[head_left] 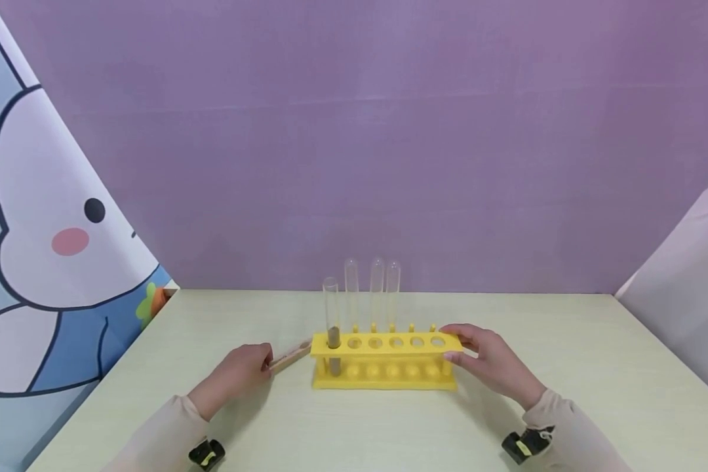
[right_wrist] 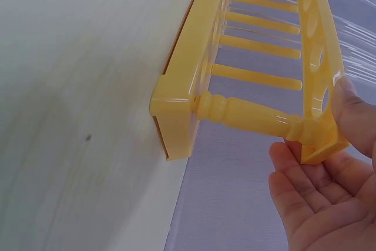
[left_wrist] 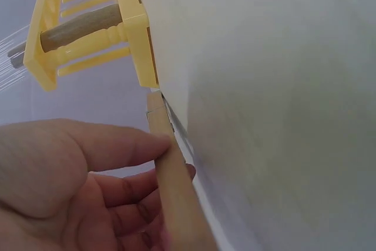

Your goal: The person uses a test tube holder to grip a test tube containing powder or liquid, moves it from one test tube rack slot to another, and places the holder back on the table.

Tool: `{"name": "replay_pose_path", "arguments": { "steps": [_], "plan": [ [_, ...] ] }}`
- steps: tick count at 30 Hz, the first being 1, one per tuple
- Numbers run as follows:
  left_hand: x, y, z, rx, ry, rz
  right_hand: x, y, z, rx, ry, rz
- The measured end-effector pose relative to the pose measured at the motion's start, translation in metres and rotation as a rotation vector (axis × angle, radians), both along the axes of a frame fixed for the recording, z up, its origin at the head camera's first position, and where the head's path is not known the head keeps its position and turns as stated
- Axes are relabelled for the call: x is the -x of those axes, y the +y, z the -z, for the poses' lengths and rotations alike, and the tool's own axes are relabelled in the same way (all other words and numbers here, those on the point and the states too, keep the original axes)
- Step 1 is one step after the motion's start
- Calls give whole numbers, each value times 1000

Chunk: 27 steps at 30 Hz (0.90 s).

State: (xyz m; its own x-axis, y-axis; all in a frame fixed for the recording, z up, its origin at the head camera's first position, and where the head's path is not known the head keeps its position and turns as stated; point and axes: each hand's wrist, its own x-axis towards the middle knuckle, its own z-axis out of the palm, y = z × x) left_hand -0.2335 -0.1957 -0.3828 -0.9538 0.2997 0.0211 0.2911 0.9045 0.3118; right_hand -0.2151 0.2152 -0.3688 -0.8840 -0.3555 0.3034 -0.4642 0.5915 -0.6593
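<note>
A yellow test tube rack (head_left: pixel 383 353) stands on the table in the head view. In its leftmost hole sits an upright glass test tube (head_left: pixel 332 305) with grey-brown material in its lower part. Three clear test tubes (head_left: pixel 377 282) stand upside down on the pegs at the rack's back. My left hand (head_left: pixel 238 370) pinches a wooden test tube clamp (left_wrist: pixel 176 195) between thumb and fingers; its far end lies close to the rack's left end. My right hand (head_left: pixel 495 364) holds the rack's right end, thumb and fingers around the top plate (right_wrist: pixel 326 33).
The pale table (head_left: pixel 389 432) runs back to a purple backdrop (head_left: pixel 389 164). A cartoon-printed cloth (head_left: pixel 53 262) hangs at the left, and a whitish cloth (head_left: pixel 696 282) at the right. Black wrist devices (head_left: pixel 528 446) sit at both sleeves.
</note>
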Motion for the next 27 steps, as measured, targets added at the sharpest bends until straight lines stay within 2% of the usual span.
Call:
{"name": "replay_pose_path", "arguments": {
  "steps": [7, 18, 27],
  "plan": [
    [-4, 2, 0, -30, -40, -28, 0, -2, 0, -4, 3, -3],
    [-9, 6, -4, -23, -77, -48, 2, 0, 1, -14, 12, -3],
    [-9, 11, -6, -15, -114, -69, 3, 0, -1, -13, -11, 5]
  ]
}}
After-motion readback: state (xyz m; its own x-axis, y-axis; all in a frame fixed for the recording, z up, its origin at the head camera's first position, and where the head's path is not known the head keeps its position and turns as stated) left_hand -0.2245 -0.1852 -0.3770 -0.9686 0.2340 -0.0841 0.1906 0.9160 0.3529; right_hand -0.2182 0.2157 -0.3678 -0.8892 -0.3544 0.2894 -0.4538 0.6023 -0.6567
